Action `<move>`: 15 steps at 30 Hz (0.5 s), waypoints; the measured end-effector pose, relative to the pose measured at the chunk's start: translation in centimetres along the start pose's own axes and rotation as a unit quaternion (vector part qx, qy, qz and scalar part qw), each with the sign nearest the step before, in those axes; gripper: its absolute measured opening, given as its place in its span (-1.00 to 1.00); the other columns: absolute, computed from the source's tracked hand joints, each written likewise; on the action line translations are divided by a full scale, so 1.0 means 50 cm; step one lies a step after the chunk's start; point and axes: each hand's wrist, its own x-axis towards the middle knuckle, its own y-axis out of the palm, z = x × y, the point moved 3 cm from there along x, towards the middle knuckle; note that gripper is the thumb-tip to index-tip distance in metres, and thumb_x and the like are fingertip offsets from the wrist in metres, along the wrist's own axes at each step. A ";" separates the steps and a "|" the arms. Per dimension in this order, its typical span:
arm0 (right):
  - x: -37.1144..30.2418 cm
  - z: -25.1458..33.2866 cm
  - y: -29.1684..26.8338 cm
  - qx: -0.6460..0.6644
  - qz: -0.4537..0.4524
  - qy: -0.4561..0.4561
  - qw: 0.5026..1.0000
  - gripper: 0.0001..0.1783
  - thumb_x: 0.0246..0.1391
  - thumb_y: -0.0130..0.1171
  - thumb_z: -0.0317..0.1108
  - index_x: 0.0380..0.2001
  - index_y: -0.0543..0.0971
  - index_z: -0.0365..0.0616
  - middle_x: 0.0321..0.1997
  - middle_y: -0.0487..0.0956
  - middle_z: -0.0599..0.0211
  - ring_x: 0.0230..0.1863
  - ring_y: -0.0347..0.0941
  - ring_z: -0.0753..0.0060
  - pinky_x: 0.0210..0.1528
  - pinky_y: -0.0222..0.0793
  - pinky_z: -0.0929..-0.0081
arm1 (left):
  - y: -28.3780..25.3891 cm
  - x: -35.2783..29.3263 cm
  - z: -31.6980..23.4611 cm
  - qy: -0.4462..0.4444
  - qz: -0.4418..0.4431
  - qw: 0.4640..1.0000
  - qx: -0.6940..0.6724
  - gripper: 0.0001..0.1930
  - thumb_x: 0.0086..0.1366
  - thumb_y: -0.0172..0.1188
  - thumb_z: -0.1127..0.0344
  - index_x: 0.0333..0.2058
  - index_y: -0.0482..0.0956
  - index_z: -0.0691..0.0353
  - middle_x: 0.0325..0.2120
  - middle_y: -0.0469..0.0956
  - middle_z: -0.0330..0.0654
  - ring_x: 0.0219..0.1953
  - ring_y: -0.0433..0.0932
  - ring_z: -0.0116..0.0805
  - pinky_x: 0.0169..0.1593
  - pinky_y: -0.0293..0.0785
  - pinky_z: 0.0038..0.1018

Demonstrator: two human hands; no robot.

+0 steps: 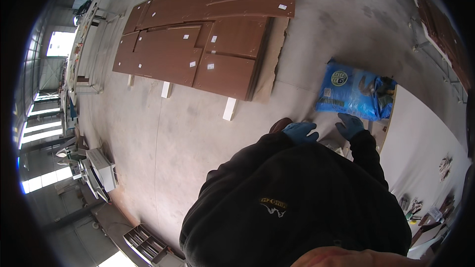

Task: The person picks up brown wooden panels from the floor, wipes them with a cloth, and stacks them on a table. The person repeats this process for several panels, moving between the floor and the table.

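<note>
Overhead, a concrete floor (173, 138) fills most of the view. Stacked brown panels (198, 44) lie flat on white blocks, well apart from the hands. Nearer, a blue plastic sack (351, 91) lies on the floor beside a white tabletop (420, 138). Right hand (350, 125), blue-gloved, fingers loosely spread, hovers just below the sack's lower edge; contact cannot be told. Left hand (301, 131), also gloved, fingers spread and empty, sits near a brown shoe toe (280, 124). Dark sleeves hide both wrists.
</note>
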 end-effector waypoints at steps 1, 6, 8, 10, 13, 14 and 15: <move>0.033 -0.010 -0.011 0.009 0.009 0.019 1.000 -0.44 0.18 0.20 -0.05 0.15 0.61 -0.17 0.15 0.64 -0.05 0.19 0.56 -0.11 0.28 0.43 0.09 | -0.025 0.014 0.004 -0.030 0.016 0.999 -0.005 -0.48 0.40 0.03 -0.07 0.06 0.56 0.25 -0.04 0.64 0.19 0.04 0.60 0.21 0.11 0.48 0.00; 0.205 -0.004 -0.062 0.017 0.049 -0.006 0.999 -0.43 0.16 0.25 -0.08 0.14 0.61 -0.23 0.19 0.62 -0.07 0.22 0.54 -0.09 0.29 0.43 0.12 | -0.176 0.105 -0.003 -0.097 0.042 0.994 -0.026 -0.47 0.46 0.06 -0.08 0.19 0.55 0.19 0.11 0.60 0.10 0.21 0.53 0.07 0.29 0.38 -0.15; 0.278 -0.005 -0.086 0.026 0.050 -0.004 0.998 -0.43 0.17 0.24 -0.09 0.15 0.61 -0.24 0.20 0.62 -0.07 0.24 0.54 -0.08 0.31 0.42 0.12 | -0.243 0.153 -0.005 -0.074 0.029 0.997 -0.012 -0.42 0.45 0.06 -0.10 0.23 0.52 0.20 0.17 0.56 0.11 0.26 0.49 0.06 0.34 0.34 -0.16; 0.338 -0.012 -0.113 0.003 0.044 0.008 0.999 -0.43 0.18 0.24 -0.09 0.14 0.61 -0.24 0.20 0.62 -0.06 0.24 0.53 -0.08 0.27 0.45 0.14 | -0.326 0.211 0.003 -0.059 0.021 0.998 0.007 -0.39 0.44 0.07 -0.11 0.27 0.49 0.22 0.20 0.54 0.12 0.29 0.47 0.07 0.37 0.32 -0.16; 0.424 -0.034 -0.157 0.007 0.062 0.034 0.997 -0.45 0.20 0.21 -0.07 0.14 0.62 -0.22 0.21 0.63 -0.01 0.26 0.53 -0.05 0.39 0.29 0.05 | -0.424 0.289 0.013 -0.047 0.014 0.999 0.016 -0.35 0.42 0.07 -0.11 0.30 0.47 0.23 0.21 0.52 0.15 0.28 0.47 0.09 0.37 0.33 -0.15; 0.455 -0.040 -0.169 0.023 0.065 0.043 0.997 -0.45 0.21 0.20 -0.06 0.13 0.62 -0.21 0.21 0.63 0.00 0.26 0.53 -0.04 0.46 0.21 -0.01 | -0.460 0.315 0.018 -0.034 0.000 0.999 0.016 -0.35 0.42 0.07 -0.11 0.30 0.47 0.23 0.21 0.53 0.15 0.28 0.48 0.10 0.36 0.33 -0.14; 0.486 -0.046 -0.182 0.021 0.055 0.055 0.997 -0.45 0.22 0.18 -0.05 0.14 0.62 -0.20 0.21 0.63 0.02 0.27 0.52 -0.02 0.51 0.02 -0.10 | -0.493 0.344 0.025 -0.033 -0.007 0.999 0.016 -0.35 0.42 0.07 -0.11 0.30 0.47 0.22 0.21 0.53 0.15 0.28 0.48 0.10 0.36 0.34 -0.13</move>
